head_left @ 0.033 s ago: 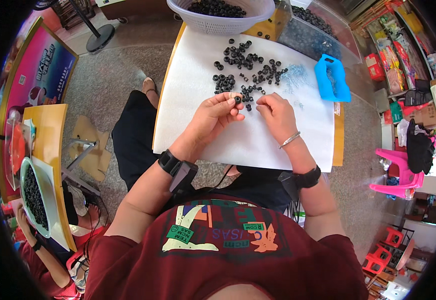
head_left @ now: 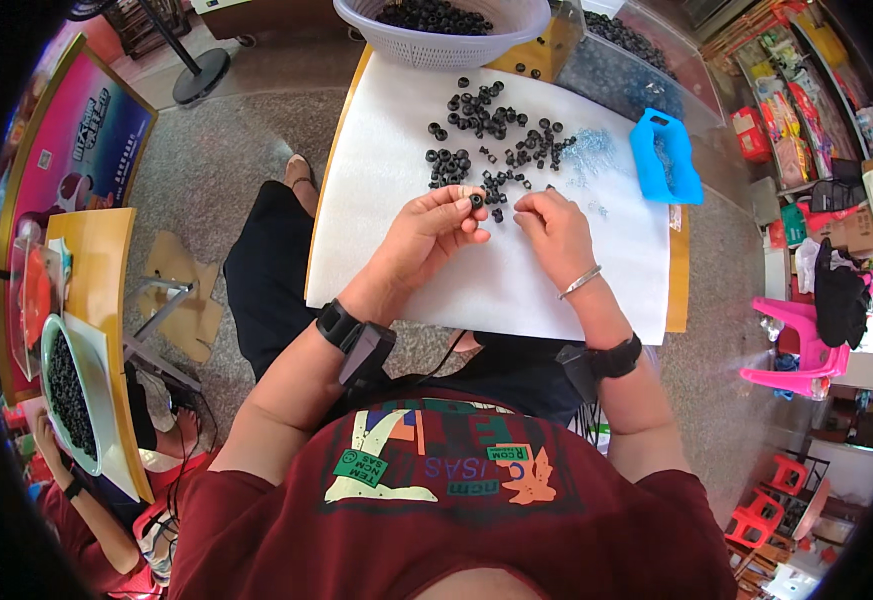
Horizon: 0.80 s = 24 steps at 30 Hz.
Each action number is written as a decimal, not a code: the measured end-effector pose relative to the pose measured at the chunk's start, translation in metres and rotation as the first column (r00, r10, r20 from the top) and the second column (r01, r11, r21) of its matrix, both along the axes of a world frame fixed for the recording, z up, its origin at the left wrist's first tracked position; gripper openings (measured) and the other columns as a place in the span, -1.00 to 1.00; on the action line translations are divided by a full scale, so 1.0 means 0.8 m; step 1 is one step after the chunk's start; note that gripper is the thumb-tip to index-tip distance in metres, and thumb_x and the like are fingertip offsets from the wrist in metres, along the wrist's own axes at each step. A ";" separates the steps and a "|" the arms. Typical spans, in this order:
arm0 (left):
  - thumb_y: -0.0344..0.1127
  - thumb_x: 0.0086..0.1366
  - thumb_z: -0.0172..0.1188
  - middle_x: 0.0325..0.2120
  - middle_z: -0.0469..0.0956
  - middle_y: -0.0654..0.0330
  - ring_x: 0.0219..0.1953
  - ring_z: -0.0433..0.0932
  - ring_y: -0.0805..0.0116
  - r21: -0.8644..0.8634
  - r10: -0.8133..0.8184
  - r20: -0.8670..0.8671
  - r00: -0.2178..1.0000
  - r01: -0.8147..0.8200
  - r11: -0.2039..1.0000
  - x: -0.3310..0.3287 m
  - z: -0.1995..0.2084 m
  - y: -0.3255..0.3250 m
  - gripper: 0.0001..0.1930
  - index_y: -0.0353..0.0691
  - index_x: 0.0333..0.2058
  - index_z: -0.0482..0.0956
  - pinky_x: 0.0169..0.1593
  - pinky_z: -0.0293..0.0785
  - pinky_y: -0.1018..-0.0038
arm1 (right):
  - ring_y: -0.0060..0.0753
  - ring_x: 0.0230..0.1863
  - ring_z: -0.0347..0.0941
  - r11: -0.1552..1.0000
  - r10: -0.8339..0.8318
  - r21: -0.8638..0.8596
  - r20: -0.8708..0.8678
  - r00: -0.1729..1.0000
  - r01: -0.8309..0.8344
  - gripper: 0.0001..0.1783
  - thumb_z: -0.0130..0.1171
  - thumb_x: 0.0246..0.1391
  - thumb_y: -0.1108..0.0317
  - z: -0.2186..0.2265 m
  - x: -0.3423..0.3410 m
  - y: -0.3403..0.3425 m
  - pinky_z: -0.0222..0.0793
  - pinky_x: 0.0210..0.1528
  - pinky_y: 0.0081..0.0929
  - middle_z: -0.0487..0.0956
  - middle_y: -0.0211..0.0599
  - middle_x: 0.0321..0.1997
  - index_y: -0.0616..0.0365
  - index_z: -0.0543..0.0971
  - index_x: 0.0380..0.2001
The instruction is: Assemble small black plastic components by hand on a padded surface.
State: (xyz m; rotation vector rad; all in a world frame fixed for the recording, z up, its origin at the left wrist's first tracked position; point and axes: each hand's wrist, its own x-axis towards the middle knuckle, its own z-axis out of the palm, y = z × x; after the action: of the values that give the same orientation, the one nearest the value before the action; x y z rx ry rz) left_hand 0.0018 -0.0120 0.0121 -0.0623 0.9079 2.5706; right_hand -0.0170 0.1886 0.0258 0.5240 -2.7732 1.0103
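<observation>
Between the thumb and fingertips of my left hand [head_left: 434, 228] is a small round black part [head_left: 476, 201] with a hole in its face. To its right, my right hand [head_left: 556, 232] is closed in a pinch just above the white sheet [head_left: 476, 285]; whatever its fingertips hold, if anything, is too small or hidden to make out. Beyond both hands lie loose round black parts [head_left: 446, 165], with smaller black pieces [head_left: 496, 185] close to my fingertips. Tiny shiny bits [head_left: 588, 150] are scattered right of them, beside a blue open plastic holder [head_left: 664, 160].
A pale basket [head_left: 436, 45] of black parts stands at the table's far edge, next to a clear bin [head_left: 621, 70] holding more. At far left, another person's hand [head_left: 48, 445] touches a bowl [head_left: 58, 400] of black pieces. A pink stool [head_left: 796, 345] stands right.
</observation>
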 end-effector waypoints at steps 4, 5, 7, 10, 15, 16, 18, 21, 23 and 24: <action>-0.42 0.30 -0.01 -0.38 0.49 0.20 -0.41 0.48 0.54 -0.005 -0.050 -0.009 0.999 0.050 0.999 0.001 -0.001 -0.002 -0.82 -0.37 -0.17 0.44 -0.19 0.54 0.53 | -0.17 -0.43 0.43 1.000 -0.007 -0.025 -0.009 1.000 0.007 -0.91 0.19 -0.10 0.37 -0.004 0.011 0.001 0.25 -0.29 -0.32 0.51 -0.27 -0.48 0.13 0.54 -0.51; -0.43 0.29 0.00 -0.38 0.49 0.20 -0.41 0.48 0.54 -0.010 -0.080 -0.024 0.997 0.080 0.997 0.001 -0.003 -0.003 -0.82 -0.37 -0.17 0.45 -0.19 0.54 0.54 | -0.17 -0.44 0.42 0.999 0.002 -0.036 -0.009 1.000 -0.002 -0.91 0.20 -0.11 0.36 -0.002 0.012 -0.001 0.25 -0.30 -0.32 0.50 -0.27 -0.49 0.14 0.54 -0.51; -0.42 0.29 0.00 -0.38 0.49 0.20 -0.42 0.48 0.54 -0.013 -0.093 -0.027 0.995 0.093 0.996 0.003 -0.002 -0.002 -0.83 -0.36 -0.18 0.45 -0.19 0.54 0.54 | -0.17 -0.45 0.41 0.999 0.013 -0.047 -0.006 1.000 -0.013 -0.90 0.20 -0.11 0.36 0.000 0.013 -0.007 0.24 -0.30 -0.32 0.50 -0.27 -0.49 0.14 0.54 -0.51; -0.43 0.28 0.01 -0.38 0.49 0.21 -0.42 0.48 0.54 -0.022 -0.109 -0.030 0.994 0.108 0.994 0.003 0.003 -0.001 -0.83 -0.35 -0.18 0.45 -0.19 0.54 0.54 | -0.19 -0.43 0.42 0.998 0.053 0.034 -0.055 0.997 -0.051 -0.88 0.22 -0.12 0.34 -0.001 0.012 -0.015 0.25 -0.30 -0.31 0.51 -0.27 -0.49 0.15 0.55 -0.50; -0.43 0.28 0.01 -0.36 0.49 0.19 -0.41 0.49 0.54 -0.011 -0.106 -0.015 0.994 0.106 0.994 0.000 -0.004 0.001 -0.82 -0.35 -0.17 0.45 -0.19 0.54 0.54 | -0.35 -0.47 0.46 0.996 0.016 -0.084 -0.074 0.997 -0.023 -0.87 0.23 -0.12 0.39 -0.011 0.006 -0.019 0.29 -0.35 -0.40 0.55 -0.32 -0.48 0.17 0.55 -0.45; -0.43 0.29 0.01 -0.36 0.50 0.19 -0.41 0.50 0.54 0.003 -0.089 -0.014 0.996 0.089 0.996 0.000 -0.006 0.001 -0.82 -0.35 -0.16 0.46 -0.19 0.55 0.52 | -0.35 -0.47 0.46 0.996 0.021 -0.082 -0.073 0.997 -0.027 -0.87 0.23 -0.12 0.39 -0.007 0.007 -0.021 0.29 -0.35 -0.40 0.55 -0.32 -0.48 0.17 0.55 -0.45; -0.42 0.30 0.01 -0.36 0.51 0.19 -0.42 0.50 0.54 0.020 -0.068 -0.012 0.998 0.068 0.997 0.000 -0.007 0.000 -0.81 -0.36 -0.16 0.47 -0.18 0.56 0.51 | -0.56 -0.45 0.47 0.901 0.003 -0.418 0.270 0.963 0.114 -0.87 0.22 -0.06 0.42 0.007 0.014 -0.024 0.34 -0.37 -0.57 0.58 -0.38 -0.45 0.22 0.57 -0.39; -0.43 0.29 0.02 -0.34 0.50 0.18 -0.39 0.50 0.52 -0.024 -0.031 -0.003 1.000 0.031 0.999 0.000 -0.003 0.001 -0.82 -0.35 -0.16 0.45 -0.18 0.54 0.52 | -0.67 -0.40 0.47 0.868 0.069 -0.489 0.298 0.952 0.090 -0.85 0.20 -0.01 0.43 0.016 0.016 -0.023 0.37 -0.34 -0.67 0.60 -0.40 -0.42 0.23 0.58 -0.33; -0.43 0.29 0.03 -0.34 0.50 0.19 -0.38 0.51 0.50 -0.060 -0.050 -0.039 0.998 0.047 0.997 0.000 -0.002 0.003 -0.82 -0.35 -0.16 0.45 -0.16 0.53 0.53 | -0.66 -0.40 0.47 0.871 0.070 -0.484 0.303 0.951 0.090 -0.85 0.20 -0.01 0.44 0.020 0.020 -0.026 0.37 -0.32 -0.66 0.59 -0.41 -0.43 0.23 0.58 -0.32; -0.43 0.29 0.03 -0.34 0.50 0.19 -0.38 0.51 0.50 -0.060 -0.045 -0.039 0.998 0.042 0.997 0.000 -0.002 0.003 -0.82 -0.35 -0.16 0.45 -0.16 0.53 0.53 | -0.64 -0.39 0.48 0.871 0.069 -0.482 0.305 0.950 0.092 -0.84 0.20 -0.01 0.44 0.020 0.021 -0.029 0.38 -0.31 -0.65 0.59 -0.41 -0.44 0.23 0.58 -0.31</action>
State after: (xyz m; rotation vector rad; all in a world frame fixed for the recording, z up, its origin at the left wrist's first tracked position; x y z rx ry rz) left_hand 0.0017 -0.0096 0.0106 -0.0072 0.9891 2.5135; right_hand -0.0005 0.1654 0.0419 0.2864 -2.5886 1.8660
